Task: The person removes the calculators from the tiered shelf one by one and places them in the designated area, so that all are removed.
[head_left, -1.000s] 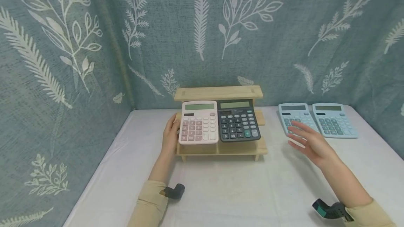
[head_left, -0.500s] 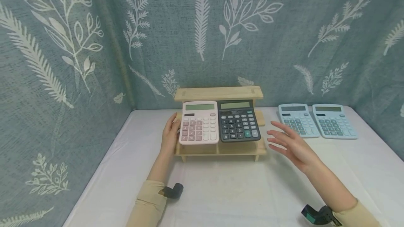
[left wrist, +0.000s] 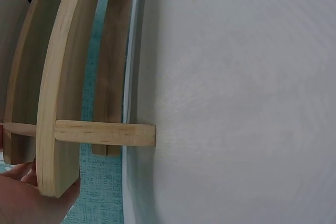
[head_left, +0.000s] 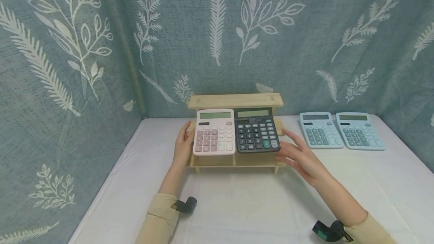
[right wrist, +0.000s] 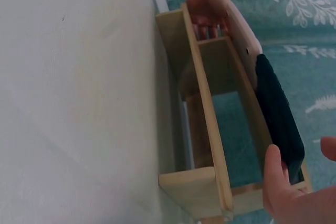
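A wooden tiered rack stands on the white-covered table. Side by side on its slanted tier lie a white-and-pink calculator and a black calculator. My left hand grips the rack's left end, its curled fingers showing beyond the end boards in the right wrist view. At the right end, my right hand has its fingers extended, fingertips right at the black calculator's lower right corner. In the right wrist view, one fingertip overlaps the calculator's edge while the thumb stays apart from it.
Two light blue calculators lie next to each other on the table, right of the rack. A blue-green curtain with white leaf prints hangs behind and to the left. White cloth covers the table.
My right hand has moved left from over the light blue calculators to the rack's right end. The left hand and the calculators have stayed in place.
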The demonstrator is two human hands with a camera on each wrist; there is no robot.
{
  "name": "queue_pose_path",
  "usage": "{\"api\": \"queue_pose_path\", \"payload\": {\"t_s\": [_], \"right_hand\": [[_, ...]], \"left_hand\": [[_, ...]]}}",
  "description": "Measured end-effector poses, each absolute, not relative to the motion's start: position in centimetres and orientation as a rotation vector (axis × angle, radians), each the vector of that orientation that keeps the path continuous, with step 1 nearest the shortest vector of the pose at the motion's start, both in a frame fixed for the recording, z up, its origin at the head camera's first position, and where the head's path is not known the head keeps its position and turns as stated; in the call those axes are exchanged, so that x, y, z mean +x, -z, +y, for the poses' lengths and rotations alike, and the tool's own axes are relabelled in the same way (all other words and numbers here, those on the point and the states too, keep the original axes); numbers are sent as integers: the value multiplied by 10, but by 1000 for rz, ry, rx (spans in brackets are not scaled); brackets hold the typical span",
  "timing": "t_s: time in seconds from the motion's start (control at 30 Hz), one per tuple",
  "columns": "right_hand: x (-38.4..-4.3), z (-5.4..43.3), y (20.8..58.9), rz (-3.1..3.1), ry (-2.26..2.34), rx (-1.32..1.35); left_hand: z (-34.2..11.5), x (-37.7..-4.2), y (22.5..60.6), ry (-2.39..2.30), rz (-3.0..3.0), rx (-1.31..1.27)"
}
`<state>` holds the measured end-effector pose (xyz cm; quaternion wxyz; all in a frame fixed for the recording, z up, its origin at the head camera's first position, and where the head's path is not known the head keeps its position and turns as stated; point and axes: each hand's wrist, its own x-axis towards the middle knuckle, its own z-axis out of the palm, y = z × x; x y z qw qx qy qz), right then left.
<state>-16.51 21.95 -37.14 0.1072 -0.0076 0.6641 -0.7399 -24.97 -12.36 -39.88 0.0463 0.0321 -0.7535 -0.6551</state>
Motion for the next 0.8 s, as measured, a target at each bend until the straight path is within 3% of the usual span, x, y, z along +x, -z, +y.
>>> {"api": "queue_pose_path", "payload": {"t_s": [0.8], "right_hand": [[-176, 186, 378, 1712, 2381, -11]], "left_hand": [[-121, -247, 400, 1967, -2317, 52]]}}
